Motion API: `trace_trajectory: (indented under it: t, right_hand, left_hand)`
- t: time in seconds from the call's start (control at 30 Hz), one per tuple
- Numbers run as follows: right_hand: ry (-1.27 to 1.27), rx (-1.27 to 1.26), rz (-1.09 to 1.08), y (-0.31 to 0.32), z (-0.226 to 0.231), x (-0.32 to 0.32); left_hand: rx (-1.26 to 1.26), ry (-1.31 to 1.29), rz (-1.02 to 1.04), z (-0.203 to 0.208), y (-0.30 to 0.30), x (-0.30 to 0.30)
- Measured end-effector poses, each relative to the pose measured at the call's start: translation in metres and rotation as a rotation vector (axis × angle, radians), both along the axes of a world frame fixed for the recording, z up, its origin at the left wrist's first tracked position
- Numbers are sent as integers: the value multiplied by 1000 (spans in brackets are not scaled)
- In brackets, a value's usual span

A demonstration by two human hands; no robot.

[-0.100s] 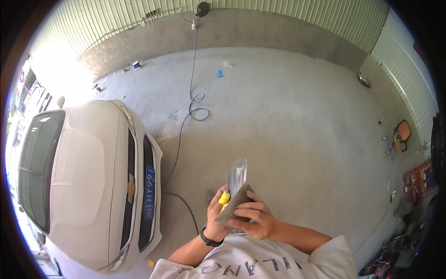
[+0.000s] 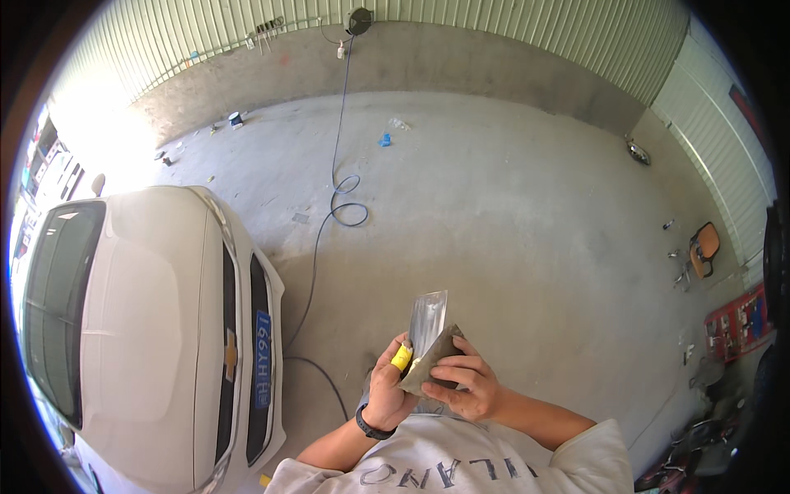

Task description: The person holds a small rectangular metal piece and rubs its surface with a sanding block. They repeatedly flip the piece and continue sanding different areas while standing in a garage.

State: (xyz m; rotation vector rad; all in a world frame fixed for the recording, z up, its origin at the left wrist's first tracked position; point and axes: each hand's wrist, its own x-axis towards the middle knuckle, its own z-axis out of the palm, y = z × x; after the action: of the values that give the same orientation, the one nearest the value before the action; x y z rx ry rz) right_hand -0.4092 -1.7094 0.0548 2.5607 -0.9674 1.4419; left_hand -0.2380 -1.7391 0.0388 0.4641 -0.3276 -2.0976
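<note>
In front of my shirt, my left hand (image 2: 383,393) is closed around a long, flat, see-through silvery piece (image 2: 429,318), which points up and away from me. I cannot make out what kind of thing it is. A small bright yellow thing (image 2: 401,357) sits at my left thumb; whether it is held or wrapped there is unclear. My right hand (image 2: 469,387), fingers bent, grips a folded grey-brown sheet (image 2: 433,359). The sheet lies against the near part of the silvery piece and hides it there.
A white car (image 2: 164,329) stands close on the left. From a reel (image 2: 359,21) on the far wall, a blue hose (image 2: 316,255) runs looped across the floor. At the right are an orange-brown chair (image 2: 704,249) and a red tool tray (image 2: 736,321).
Both hands and what they hold sit slightly farther right and the silvery piece a little lower in the picture. The whole view has shifted slightly; both grips stay the same.
</note>
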Motion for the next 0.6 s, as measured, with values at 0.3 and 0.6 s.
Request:
trace_trajectory:
  t: [0.3,0.6]
  right_hand:
    - [186,-11,3,-166,34,26]
    - [330,15,221,-362,8,34]
  left_hand:
    - [20,42,-49,6,-152,58]
    - [130,-87,130,-17,-289,94]
